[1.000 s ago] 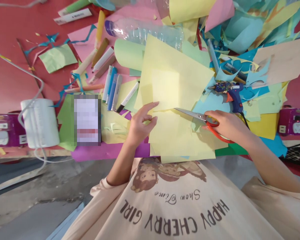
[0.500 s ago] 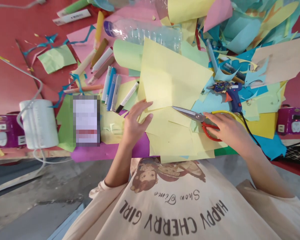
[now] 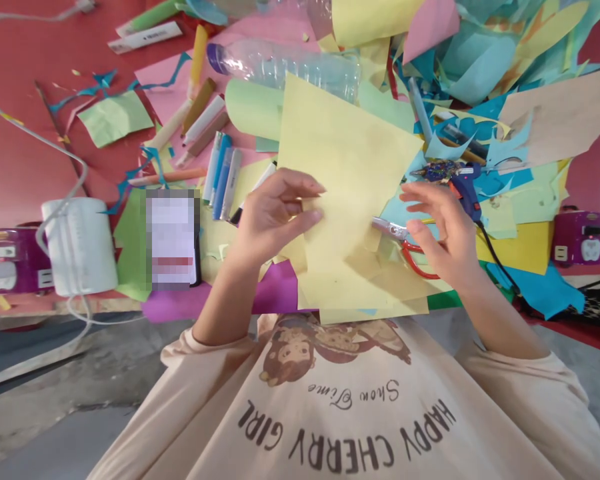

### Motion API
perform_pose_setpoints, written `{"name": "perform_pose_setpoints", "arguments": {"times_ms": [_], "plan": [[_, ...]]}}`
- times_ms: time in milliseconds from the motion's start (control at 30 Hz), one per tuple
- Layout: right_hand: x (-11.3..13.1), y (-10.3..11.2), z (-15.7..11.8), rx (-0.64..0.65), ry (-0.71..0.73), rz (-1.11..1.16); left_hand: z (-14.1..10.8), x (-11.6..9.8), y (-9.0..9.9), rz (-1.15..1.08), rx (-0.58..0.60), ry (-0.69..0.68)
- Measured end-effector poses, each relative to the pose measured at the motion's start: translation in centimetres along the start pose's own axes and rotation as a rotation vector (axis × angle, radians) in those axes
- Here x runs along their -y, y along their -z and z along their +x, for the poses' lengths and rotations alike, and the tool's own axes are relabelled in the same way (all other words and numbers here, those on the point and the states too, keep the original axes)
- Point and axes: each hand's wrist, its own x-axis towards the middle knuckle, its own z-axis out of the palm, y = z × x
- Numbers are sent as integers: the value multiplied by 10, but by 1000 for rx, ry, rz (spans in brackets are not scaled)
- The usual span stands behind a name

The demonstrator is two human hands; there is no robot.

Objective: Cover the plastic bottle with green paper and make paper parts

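Yellow paper [image 3: 350,140] lies between the two hands, just under the left hand [image 3: 280,217], whose fingers are narrow, pinching something or not I cannot tell, while the right hand [image 3: 453,233] spreads wide by the scissors [image 3: 391,228].

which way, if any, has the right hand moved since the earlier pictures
Yes: the right hand has moved up the picture, closer to the glue gun, judged against that gun.
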Motion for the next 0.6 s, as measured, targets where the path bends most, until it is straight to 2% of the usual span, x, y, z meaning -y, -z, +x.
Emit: {"name": "perform_pose_setpoints", "arguments": {"times_ms": [67,133,200,300,400,467,600], "plan": [[3,-4,9,23,-1,18,8,-2,-2,-29,175,166],[5,-9,20,122,-58,45,14,-2,-6,6,331,322],[5,-15,29,257,-169,123,19,1,-10,93,383,380],[3,-23,39,408,-267,275,23,6,-14,210,314,348],[-1,-27,47,452,-321,391,25,11,-13,240,236,324],[-4,-28,52,480,-342,416,26,14,-12,250,216,326],[-15,-35,61,663,-331,367,23,22,-12,317,204,323]]}}
